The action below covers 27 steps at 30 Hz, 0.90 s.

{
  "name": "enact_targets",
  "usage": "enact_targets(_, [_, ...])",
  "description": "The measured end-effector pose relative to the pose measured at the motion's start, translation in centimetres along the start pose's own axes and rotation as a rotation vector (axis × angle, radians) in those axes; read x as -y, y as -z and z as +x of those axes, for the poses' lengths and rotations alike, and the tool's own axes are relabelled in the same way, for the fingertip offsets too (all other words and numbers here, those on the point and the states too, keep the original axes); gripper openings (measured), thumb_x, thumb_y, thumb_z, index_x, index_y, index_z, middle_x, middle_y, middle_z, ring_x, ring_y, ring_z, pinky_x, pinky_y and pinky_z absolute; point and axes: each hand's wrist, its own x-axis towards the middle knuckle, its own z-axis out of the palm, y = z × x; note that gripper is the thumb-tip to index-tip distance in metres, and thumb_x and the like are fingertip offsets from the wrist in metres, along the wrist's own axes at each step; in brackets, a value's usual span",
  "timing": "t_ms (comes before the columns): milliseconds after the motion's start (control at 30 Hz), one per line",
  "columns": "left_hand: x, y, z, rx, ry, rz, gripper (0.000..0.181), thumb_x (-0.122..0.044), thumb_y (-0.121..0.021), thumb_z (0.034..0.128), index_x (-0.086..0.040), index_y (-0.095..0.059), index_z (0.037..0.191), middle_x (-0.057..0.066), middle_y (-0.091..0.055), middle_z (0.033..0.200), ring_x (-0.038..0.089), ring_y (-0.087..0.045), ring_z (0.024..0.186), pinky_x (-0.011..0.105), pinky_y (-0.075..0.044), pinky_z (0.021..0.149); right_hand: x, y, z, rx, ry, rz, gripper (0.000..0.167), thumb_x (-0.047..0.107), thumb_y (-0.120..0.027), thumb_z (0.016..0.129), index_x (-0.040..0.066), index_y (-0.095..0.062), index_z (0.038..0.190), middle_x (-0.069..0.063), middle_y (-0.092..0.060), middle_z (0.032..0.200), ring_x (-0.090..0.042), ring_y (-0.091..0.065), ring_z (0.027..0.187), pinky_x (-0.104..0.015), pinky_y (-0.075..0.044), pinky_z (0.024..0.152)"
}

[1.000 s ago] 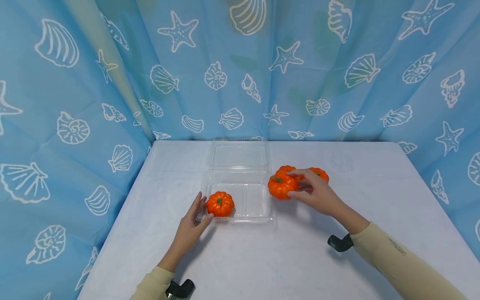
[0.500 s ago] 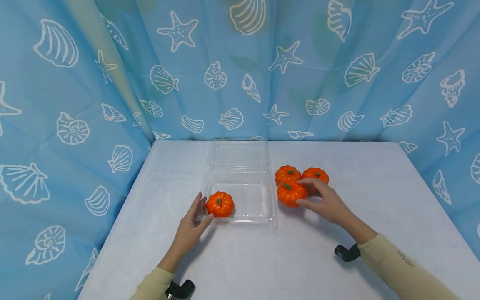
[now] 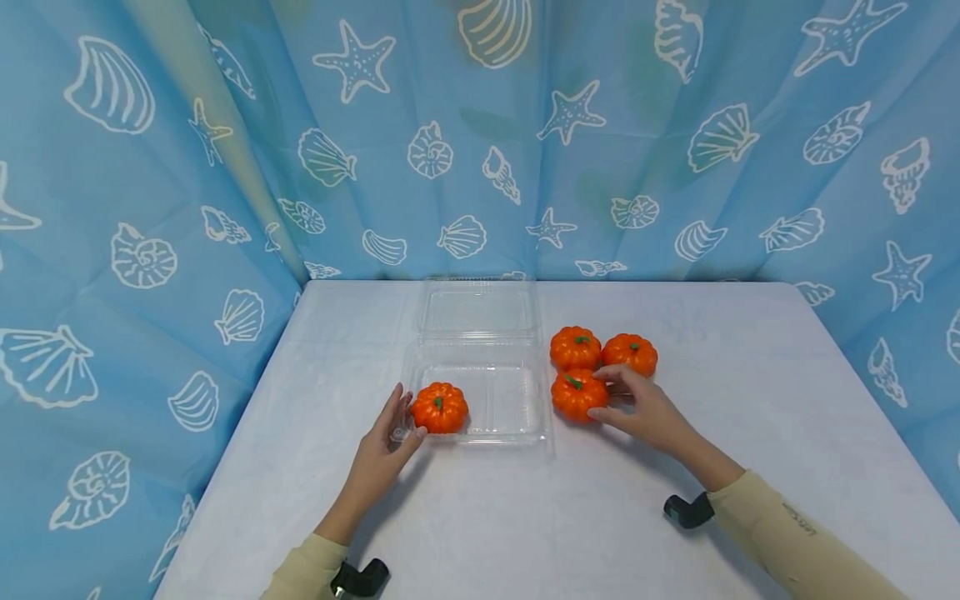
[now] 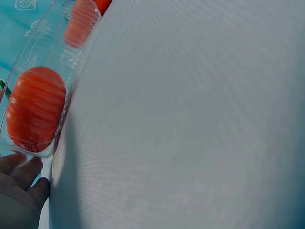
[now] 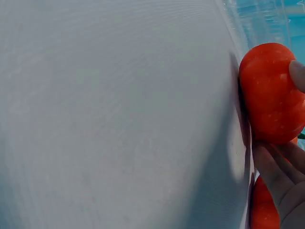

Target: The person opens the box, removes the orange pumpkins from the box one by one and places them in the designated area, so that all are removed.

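An open clear plastic clamshell container (image 3: 510, 437) stands on the table, its lid (image 3: 477, 312) folded back. One orange toy pumpkin (image 3: 439, 408) with a green stem sits in the tray's left end. At that front left corner my left hand (image 3: 378, 454) holds the container, thumb at the front edge and fingers along the left wall. Right of the container, my right hand (image 3: 645, 408) grips another toy pumpkin (image 3: 576, 398) between thumb and fingers, low by the table. In the right wrist view the thumb (image 5: 298, 76) lies on this pumpkin (image 5: 269, 100).
Two more toy pumpkins, one at the back left (image 3: 575, 346) and one to its right (image 3: 630, 353), sit behind the gripped one. A white cloth covers the table (image 3: 480, 517). A blue curtain (image 3: 480, 142) printed with shells and starfish stands along the back and left.
My right hand has moved slightly right and toward me with its pumpkin, lowering it and uncovering the two pumpkins behind. The left hand and the container have stayed in place.
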Motion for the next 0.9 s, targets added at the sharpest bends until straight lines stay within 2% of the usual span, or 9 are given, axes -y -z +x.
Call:
enact_targets(500, [-0.21,0.05,-0.02,0.0,0.0,-0.002,0.083,-0.03,-0.07,0.098,-0.014,-0.022,0.164,0.007,-0.042,0.159,0.027,-0.042,0.144,0.053,-0.04,0.112,-0.16,-0.34,-0.16,0.014,-0.033,0.017,0.057,0.031,-0.08,0.09,0.009,-0.051,0.133,-0.016,-0.059,0.134,-0.036,-0.065,0.116,-0.05,-0.054,0.098])
enact_targets(900, [-0.43,0.0,-0.01,-0.008,0.001,0.003,0.082,-0.028,-0.07,0.0979,-0.013,-0.024,0.163,0.009,-0.043,0.158,0.027,-0.043,0.144,0.052,-0.039,0.112,0.59,0.13,-0.14,-0.035,0.032,-0.01,0.059,0.027,-0.083,0.088,0.008,-0.053,0.135,-0.014,-0.06,0.132,-0.035,-0.062,0.119,-0.054,-0.052,0.099])
